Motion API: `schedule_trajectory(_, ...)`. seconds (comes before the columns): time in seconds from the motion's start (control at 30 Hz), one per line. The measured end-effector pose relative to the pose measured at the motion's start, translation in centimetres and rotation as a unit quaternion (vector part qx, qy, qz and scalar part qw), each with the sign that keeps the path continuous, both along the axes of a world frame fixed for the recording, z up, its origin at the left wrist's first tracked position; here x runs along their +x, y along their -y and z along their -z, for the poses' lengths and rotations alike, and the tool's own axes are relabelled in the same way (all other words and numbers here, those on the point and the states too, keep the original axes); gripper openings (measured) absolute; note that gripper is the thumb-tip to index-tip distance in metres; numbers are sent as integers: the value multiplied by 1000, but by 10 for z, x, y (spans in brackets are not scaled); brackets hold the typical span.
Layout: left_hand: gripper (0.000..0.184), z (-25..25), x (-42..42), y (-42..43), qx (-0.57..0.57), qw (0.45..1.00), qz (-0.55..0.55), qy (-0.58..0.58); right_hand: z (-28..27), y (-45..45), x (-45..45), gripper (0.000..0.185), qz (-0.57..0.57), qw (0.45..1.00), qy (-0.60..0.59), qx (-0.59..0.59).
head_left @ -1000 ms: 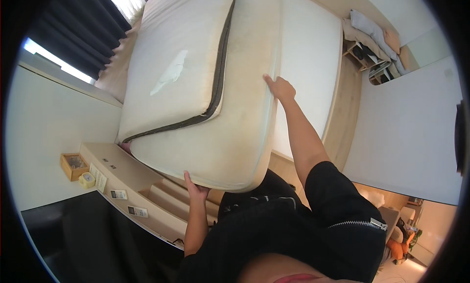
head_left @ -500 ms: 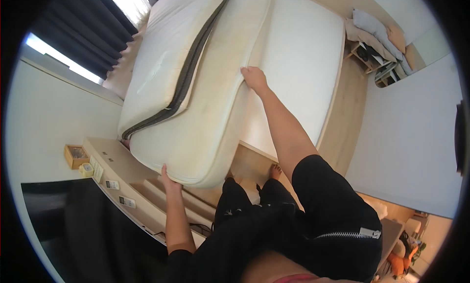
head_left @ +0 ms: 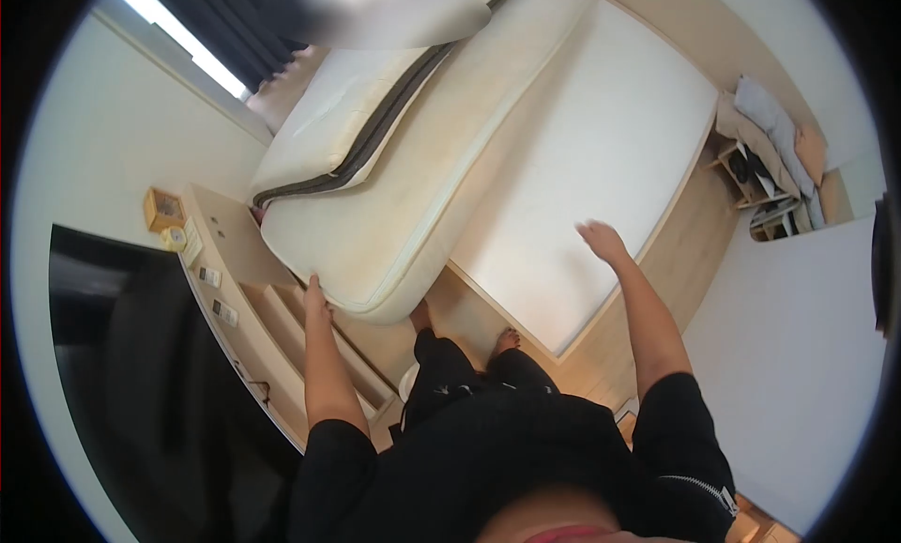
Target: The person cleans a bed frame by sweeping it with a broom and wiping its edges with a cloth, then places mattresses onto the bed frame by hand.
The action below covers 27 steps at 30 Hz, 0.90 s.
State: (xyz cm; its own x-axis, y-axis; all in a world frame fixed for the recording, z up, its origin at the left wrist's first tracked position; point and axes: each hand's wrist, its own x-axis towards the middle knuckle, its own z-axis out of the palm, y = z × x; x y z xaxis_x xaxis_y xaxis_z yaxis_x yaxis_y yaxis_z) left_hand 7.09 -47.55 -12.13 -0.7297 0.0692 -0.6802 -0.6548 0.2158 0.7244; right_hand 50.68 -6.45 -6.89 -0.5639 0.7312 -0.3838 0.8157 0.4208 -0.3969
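A thick cream mattress (head_left: 404, 205) lies slanted over the left part of the bed. On top of it rests another pale padded layer (head_left: 347, 102) with a dark grey band along its edge. My left hand (head_left: 317, 297) grips the mattress's near corner, its fingers partly hidden underneath. Away from the mattress, my right hand (head_left: 603, 241) hovers over the white bed base (head_left: 582, 158), holding nothing, with its fingers loosely extended.
A low wooden cabinet (head_left: 272, 308) runs along the left, with remotes (head_left: 223, 312) and a small wooden box (head_left: 164, 209) on it. A black TV (head_left: 131, 355) stands in front. Pillows (head_left: 774, 121) are piled at the right. A blurred grey shape (head_left: 394, 15) covers the top.
My right hand has let go of the mattress edge and moved right, over the bed base. My left hand stays at the corner. The view has shifted, showing more of the base.
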Motion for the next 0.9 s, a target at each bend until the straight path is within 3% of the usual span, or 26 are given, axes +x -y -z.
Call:
schedule_trajectory(0.03,66,17,-6,1,-146,974,47,-167,17,1,36,51,4,999,-6,33)
schedule_trajectory(0.07,73,-2,8,-14,-286,914,99,-269,41,-1,71,52,36,999,7,9)
schedule_trajectory(0.1,80,-37,29,-37,-420,821,149,-359,67,2,104,51,122,992,-3,-44)
schedule_trajectory(0.17,91,-77,40,-71,-331,728,250,-546,78,26,134,40,268,951,-40,-149)
schedule_trajectory(0.2,97,-91,43,-95,-363,717,278,-525,84,30,137,33,319,929,-63,-178)
schedule_trajectory(0.3,95,-94,13,-149,-340,630,350,-604,86,43,89,26,321,916,-144,-195)
schedule_trajectory(0.37,89,-87,-12,-187,-341,564,347,-667,68,38,19,24,203,948,-229,-85)
schedule_trajectory(0.4,87,-83,-20,-202,-339,531,328,-704,33,43,-29,25,171,946,-269,-53)
schedule_trajectory(0.43,87,-76,-30,-214,-341,534,330,-700,-9,48,-80,27,139,941,-309,-20)
schedule_trajectory(0.5,80,-61,-52,-224,-402,411,236,-783,-50,51,-160,27,75,932,-354,18)
schedule_trajectory(0.53,80,-66,-56,-220,-406,412,238,-780,-59,54,-192,27,72,933,-352,13)
schedule_trajectory(0.6,74,-105,-70,-215,-268,476,299,-783,-72,59,-256,28,7,944,-329,24)
schedule_trajectory(0.73,63,-186,-154,-215,-194,483,263,-812,-62,86,-342,31,-10,961,-277,9)
schedule_trajectory(0.8,59,-219,-210,-217,-151,509,272,-802,-59,106,-362,39,-47,984,-96,144)
schedule_trajectory(0.83,56,-239,-236,-215,-127,530,298,-784,-55,115,-362,39,-43,984,-95,144)
schedule_trajectory(0.9,43,-295,-267,-213,-177,562,332,-736,-48,127,-348,53,45,954,-20,295)
